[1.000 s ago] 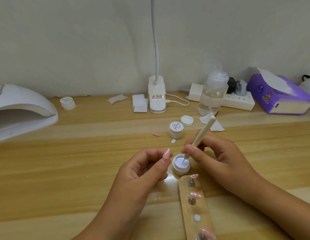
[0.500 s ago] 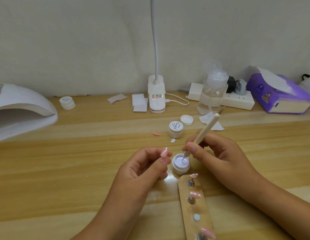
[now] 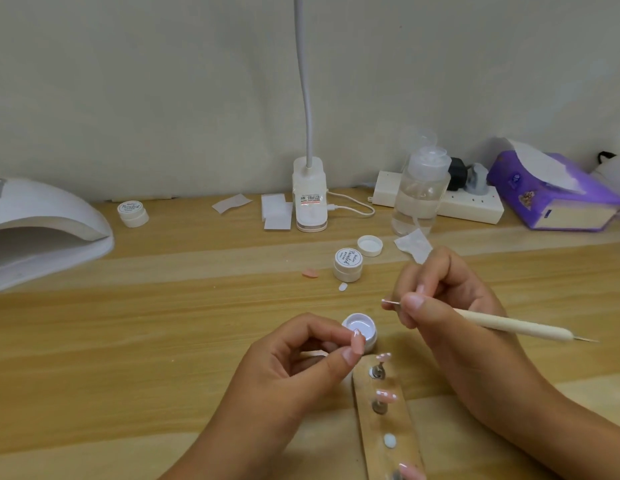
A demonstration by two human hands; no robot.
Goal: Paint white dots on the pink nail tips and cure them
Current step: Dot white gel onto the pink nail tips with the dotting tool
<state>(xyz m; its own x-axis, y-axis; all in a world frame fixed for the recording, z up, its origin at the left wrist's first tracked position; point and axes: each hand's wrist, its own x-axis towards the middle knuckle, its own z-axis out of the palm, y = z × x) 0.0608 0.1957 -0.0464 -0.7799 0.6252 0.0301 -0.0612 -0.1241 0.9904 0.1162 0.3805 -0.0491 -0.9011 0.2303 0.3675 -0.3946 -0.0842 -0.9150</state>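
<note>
Dotting step, apparently: pinching one pink nail tip [image 3: 357, 342] between thumb and forefinger of left hand [image 3: 294, 372]; pinching dotting tool [image 3: 509, 326] in right hand [image 3: 450, 317], point up-right of the held tip, not touching; open white gel pot [image 3: 365, 329] just behind that pinch. Next probably calls for lowering the point onto the tip, lightly. Reads "Painted" on closed jar [image 3: 348, 263] beyond both grips; smaller print illegible.

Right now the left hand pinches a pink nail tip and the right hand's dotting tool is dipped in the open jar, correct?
No: the head view shows the right hand holding the dotting tool level, clear of the open jar. The left hand pinches the nail tip.
</note>
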